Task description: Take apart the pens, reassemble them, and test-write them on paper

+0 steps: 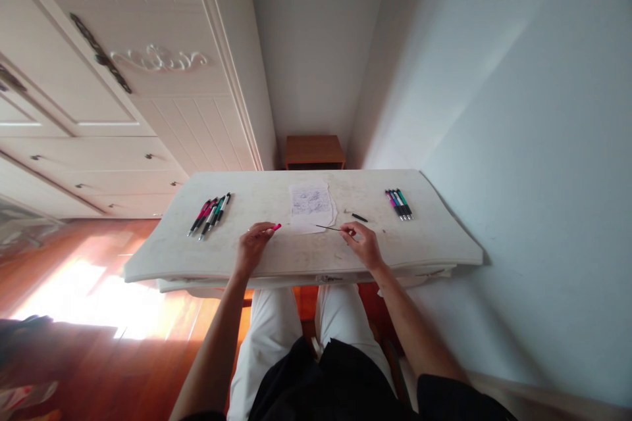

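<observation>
My left hand (pixel 255 243) is closed round a pink pen barrel (pixel 277 227), its bright end showing past the fingertips. Between the thumb and fingers of my right hand (pixel 363 242) is a thin dark pen refill (pixel 326 227), pointing left over the lower edge of the paper. The paper (pixel 312 205), covered in scribbles and torn along its right side, lies flat between and beyond both hands. Just past my right hand rests a black pen piece (pixel 360 217). A tiny part (pixel 345 211), too small to name, lies left of it.
Several pink, green and white pens (pixel 210 214) lie at the left of the white table (pixel 197 263). Another row of several pens (pixel 399 204) is at the right. A white cabinet (pixel 222 79) rises on the left, a wall (pixel 533 177) on the right.
</observation>
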Action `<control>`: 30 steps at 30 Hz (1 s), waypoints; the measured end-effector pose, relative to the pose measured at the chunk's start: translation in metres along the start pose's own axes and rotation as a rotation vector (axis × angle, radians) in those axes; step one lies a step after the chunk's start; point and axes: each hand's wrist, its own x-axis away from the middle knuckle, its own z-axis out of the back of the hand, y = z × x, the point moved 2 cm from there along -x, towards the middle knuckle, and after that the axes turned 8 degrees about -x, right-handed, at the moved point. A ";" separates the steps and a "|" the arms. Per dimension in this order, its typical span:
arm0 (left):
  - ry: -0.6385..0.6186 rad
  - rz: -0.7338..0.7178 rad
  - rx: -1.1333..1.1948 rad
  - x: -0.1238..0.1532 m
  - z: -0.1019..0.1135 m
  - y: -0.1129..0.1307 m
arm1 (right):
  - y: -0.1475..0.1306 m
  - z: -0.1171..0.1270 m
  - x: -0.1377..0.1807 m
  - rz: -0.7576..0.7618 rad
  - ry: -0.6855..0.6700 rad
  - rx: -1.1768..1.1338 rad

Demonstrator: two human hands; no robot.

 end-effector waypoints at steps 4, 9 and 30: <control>-0.039 0.062 0.182 0.004 0.000 0.010 | 0.000 0.001 0.000 -0.011 0.010 -0.015; -0.116 0.041 0.236 0.003 -0.006 0.016 | -0.007 0.000 0.004 -0.004 0.023 -0.039; -0.153 -0.129 0.095 0.006 -0.019 0.007 | -0.032 -0.012 -0.003 0.294 -0.163 0.184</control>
